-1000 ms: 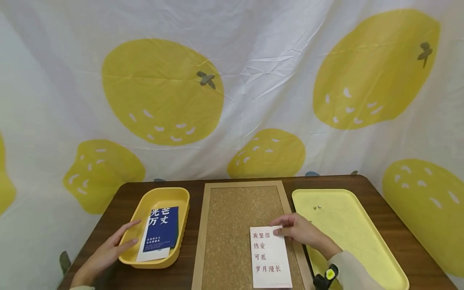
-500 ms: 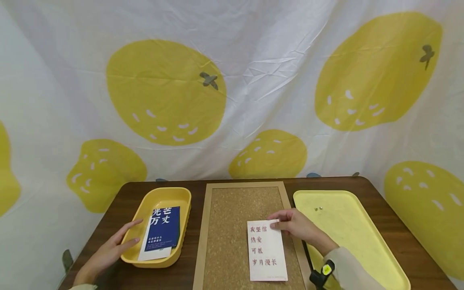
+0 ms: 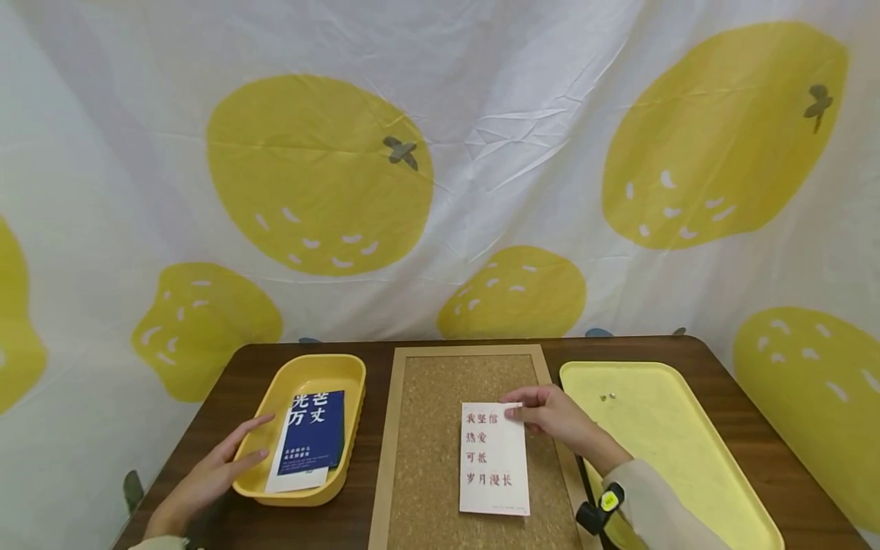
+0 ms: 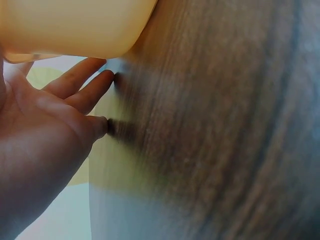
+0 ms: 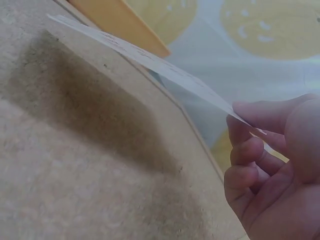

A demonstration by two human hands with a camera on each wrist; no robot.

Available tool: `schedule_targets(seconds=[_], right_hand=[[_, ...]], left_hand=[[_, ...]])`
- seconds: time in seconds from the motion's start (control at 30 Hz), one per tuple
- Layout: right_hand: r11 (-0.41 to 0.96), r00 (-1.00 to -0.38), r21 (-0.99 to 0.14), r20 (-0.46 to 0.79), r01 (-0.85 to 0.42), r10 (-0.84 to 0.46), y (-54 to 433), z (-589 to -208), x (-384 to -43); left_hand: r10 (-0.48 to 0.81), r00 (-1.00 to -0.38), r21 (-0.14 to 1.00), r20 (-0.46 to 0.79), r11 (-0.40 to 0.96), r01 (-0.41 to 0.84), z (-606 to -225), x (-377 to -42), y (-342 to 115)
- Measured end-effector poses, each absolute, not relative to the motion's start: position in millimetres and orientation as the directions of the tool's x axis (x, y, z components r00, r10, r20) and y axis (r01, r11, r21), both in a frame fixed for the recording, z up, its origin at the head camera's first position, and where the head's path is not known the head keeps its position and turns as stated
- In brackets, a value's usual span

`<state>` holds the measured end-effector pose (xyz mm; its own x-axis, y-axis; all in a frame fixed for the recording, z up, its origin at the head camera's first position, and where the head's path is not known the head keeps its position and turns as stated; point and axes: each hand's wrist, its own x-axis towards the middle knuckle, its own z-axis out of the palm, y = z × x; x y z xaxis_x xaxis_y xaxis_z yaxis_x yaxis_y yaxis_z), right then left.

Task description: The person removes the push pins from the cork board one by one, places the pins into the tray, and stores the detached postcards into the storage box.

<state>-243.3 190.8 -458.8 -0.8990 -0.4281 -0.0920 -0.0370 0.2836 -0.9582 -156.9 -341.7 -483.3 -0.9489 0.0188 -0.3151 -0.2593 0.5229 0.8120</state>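
With my right hand (image 3: 553, 418) I pinch a white card (image 3: 484, 489) with red Chinese characters by its upper right corner. The right wrist view shows the card (image 5: 165, 70) tilted above the corkboard (image 5: 75, 180), casting a shadow on it. My left hand (image 3: 209, 472) rests at the left rim of an orange-yellow plastic bin (image 3: 357, 397), thumb and index finger over the rim. In the left wrist view, other fingers of the left hand (image 4: 60, 110) stretch out below the bin's wall, tips at the tabletop. Inside the bin lie a blue card (image 3: 312, 443) and a white card (image 3: 292, 483) partly under it.
The wood-framed corkboard (image 3: 426, 428) lies mid-table. To its right is a pale yellow tray (image 3: 674, 443) with small metal pieces (image 3: 608, 397), too small to identify. A lemon-print curtain (image 3: 467, 153) hangs behind the dark wooden table (image 3: 374, 382).
The white card in my right hand has moved left and away from me over the corkboard. My left hand stays at the bin's rim.
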Motion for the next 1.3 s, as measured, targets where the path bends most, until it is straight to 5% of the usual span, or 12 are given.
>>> schedule_targets(seconds=[1.3], right_hand=[[0.175,-0.901,-0.983,-0.02,-0.062,-0.433,92,-427,-277]], left_hand=[[0.038,-0.954,0.843,-0.297,0.481,-0.243,-486,-158,-344]])
